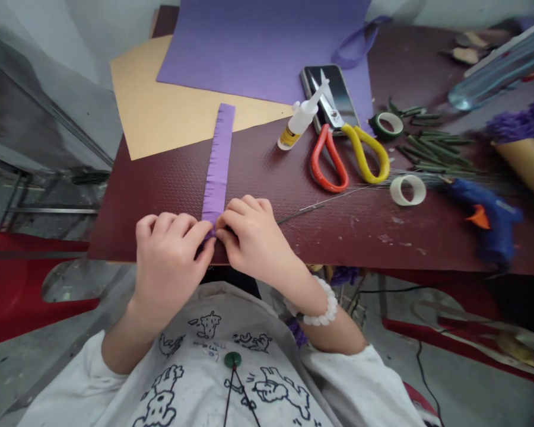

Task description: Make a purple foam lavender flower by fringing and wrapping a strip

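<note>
A purple paper strip [220, 157], cut into a fringe along its left side, lies lengthwise on the dark red table. Its near end is pinched between both my hands close to the table's front edge. My left hand [171, 261] grips that end from the left with thumb and forefinger. From the right, my right hand [253, 237] closes thumb and fingers on the same end, and the two sets of fingertips almost meet. What the end looks like between the fingers is mostly hidden.
Right of the strip stand a small glue bottle [299, 121], scissors [331, 118] on a phone [349, 89], tape rolls [408, 190], green stems [438, 148] and a blue glue gun [493, 219]. Behind lie yellow paper [146, 112] and purple sheets [258, 47]. Thin wires [329, 201] cross the table.
</note>
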`<move>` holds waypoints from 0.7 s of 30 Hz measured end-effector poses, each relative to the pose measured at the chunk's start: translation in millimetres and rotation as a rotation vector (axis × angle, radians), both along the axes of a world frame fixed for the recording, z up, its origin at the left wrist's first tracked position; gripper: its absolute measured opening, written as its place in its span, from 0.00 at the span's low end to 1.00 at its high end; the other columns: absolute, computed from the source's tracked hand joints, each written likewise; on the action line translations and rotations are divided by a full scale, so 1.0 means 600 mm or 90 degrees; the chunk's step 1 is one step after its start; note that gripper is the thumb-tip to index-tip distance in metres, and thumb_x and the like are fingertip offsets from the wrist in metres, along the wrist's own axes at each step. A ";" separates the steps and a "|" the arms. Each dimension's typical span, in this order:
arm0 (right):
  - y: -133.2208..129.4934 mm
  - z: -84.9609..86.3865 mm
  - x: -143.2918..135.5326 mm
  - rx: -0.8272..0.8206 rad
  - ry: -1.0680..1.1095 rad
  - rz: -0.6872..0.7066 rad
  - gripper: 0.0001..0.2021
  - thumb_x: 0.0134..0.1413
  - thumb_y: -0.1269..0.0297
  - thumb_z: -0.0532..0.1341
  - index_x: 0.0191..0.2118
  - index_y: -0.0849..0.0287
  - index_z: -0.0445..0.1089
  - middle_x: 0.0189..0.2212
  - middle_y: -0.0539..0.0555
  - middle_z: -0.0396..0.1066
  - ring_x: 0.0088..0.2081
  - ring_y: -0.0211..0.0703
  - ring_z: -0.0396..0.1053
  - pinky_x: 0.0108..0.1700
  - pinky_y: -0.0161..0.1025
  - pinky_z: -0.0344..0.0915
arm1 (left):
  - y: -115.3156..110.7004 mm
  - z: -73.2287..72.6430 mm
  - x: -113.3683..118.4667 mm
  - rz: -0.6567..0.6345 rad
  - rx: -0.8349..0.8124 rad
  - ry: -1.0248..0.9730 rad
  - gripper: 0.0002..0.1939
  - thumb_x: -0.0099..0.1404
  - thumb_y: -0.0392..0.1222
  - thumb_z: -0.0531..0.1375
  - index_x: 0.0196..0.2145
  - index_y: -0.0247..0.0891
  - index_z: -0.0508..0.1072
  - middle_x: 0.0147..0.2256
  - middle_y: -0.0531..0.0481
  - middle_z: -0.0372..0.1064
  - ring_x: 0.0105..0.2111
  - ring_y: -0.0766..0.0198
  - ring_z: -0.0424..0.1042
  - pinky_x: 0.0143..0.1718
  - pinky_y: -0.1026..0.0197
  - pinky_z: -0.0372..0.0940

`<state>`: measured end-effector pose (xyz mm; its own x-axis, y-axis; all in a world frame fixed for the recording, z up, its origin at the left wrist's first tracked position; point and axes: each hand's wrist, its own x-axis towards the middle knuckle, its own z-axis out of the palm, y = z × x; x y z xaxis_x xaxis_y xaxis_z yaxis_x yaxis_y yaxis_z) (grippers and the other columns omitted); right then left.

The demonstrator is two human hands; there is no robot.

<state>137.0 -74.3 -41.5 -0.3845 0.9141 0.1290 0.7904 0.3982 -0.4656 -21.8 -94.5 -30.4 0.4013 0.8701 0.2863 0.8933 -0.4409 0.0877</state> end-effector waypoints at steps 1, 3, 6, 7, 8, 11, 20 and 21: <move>-0.001 0.002 -0.001 -0.015 0.007 0.002 0.07 0.57 0.70 0.55 0.30 0.60 0.69 0.33 0.53 0.69 0.39 0.44 0.60 0.44 0.44 0.50 | -0.004 0.000 -0.002 -0.006 0.008 -0.001 0.07 0.65 0.40 0.57 0.38 0.41 0.74 0.35 0.49 0.75 0.37 0.54 0.69 0.44 0.47 0.57; 0.000 0.005 -0.002 -0.039 0.014 -0.007 0.07 0.56 0.70 0.56 0.29 0.59 0.69 0.32 0.52 0.69 0.39 0.43 0.61 0.44 0.44 0.50 | -0.007 -0.002 -0.005 -0.021 0.030 -0.009 0.06 0.65 0.39 0.57 0.37 0.41 0.74 0.38 0.48 0.75 0.40 0.54 0.70 0.46 0.47 0.56; 0.000 0.003 -0.004 -0.039 0.017 -0.024 0.06 0.55 0.69 0.58 0.28 0.59 0.69 0.32 0.51 0.70 0.39 0.43 0.61 0.43 0.44 0.50 | -0.003 -0.006 -0.005 -0.039 0.055 -0.021 0.06 0.65 0.38 0.57 0.35 0.40 0.75 0.39 0.48 0.74 0.42 0.54 0.70 0.48 0.47 0.57; -0.002 -0.001 -0.005 -0.020 0.018 -0.030 0.06 0.56 0.69 0.58 0.29 0.59 0.69 0.32 0.52 0.70 0.39 0.43 0.62 0.42 0.44 0.51 | -0.001 -0.007 -0.005 -0.038 0.051 -0.028 0.06 0.65 0.38 0.57 0.34 0.40 0.75 0.38 0.48 0.75 0.40 0.55 0.70 0.47 0.48 0.57; -0.005 -0.005 -0.005 0.009 0.018 -0.035 0.06 0.57 0.68 0.57 0.30 0.59 0.69 0.32 0.52 0.70 0.38 0.43 0.61 0.42 0.44 0.51 | 0.002 -0.007 -0.004 -0.031 0.040 -0.036 0.06 0.65 0.38 0.57 0.33 0.40 0.75 0.36 0.49 0.74 0.39 0.56 0.70 0.46 0.49 0.58; -0.018 -0.019 -0.002 0.135 0.014 -0.039 0.09 0.62 0.66 0.54 0.34 0.58 0.70 0.33 0.53 0.70 0.38 0.43 0.61 0.41 0.43 0.53 | 0.008 -0.005 -0.002 -0.008 -0.007 -0.059 0.07 0.65 0.39 0.57 0.32 0.40 0.75 0.34 0.49 0.74 0.36 0.57 0.70 0.42 0.50 0.60; -0.035 -0.034 0.011 0.252 0.017 0.006 0.09 0.62 0.66 0.55 0.39 0.59 0.73 0.33 0.53 0.72 0.38 0.42 0.60 0.40 0.42 0.57 | 0.028 0.007 -0.004 0.000 -0.078 -0.070 0.06 0.63 0.41 0.59 0.32 0.43 0.76 0.33 0.51 0.74 0.35 0.57 0.68 0.37 0.52 0.57; -0.034 -0.033 0.010 0.254 0.010 0.004 0.10 0.62 0.66 0.54 0.38 0.59 0.73 0.32 0.53 0.72 0.38 0.42 0.60 0.40 0.42 0.57 | 0.030 0.008 -0.004 0.000 -0.084 -0.071 0.06 0.63 0.41 0.59 0.31 0.43 0.77 0.32 0.51 0.74 0.35 0.57 0.68 0.37 0.52 0.57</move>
